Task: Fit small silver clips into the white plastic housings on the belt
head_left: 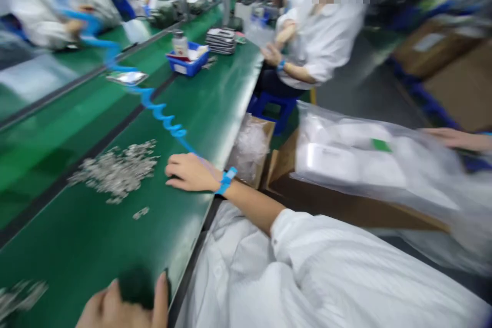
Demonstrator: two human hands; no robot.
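Note:
My right hand point(194, 171) rests palm down at the table's near edge, its fingers loosely bent and nothing visible in them. Around its wrist is a blue wrist strap point(226, 181), and a blue coiled cord point(163, 117) runs from there across the green table point(161, 236). Left of those fingertips lies a pile of small, pale, shiny parts point(117, 171), with a few loose parts point(141, 213) below it. At the bottom, my left hand point(126, 307) is partly cut off, thumb and fingers apart over a dark shadow. More small parts point(23, 297) lie blurred at the lower left.
A blue bin point(188, 64) holding a bottle and a striped stack point(220, 41) stand farther along the table. Another person point(323, 36) sits beyond on a blue stool. At right, someone's hand point(457, 138) is at a clear bag point(357, 156) of white items, above cardboard boxes.

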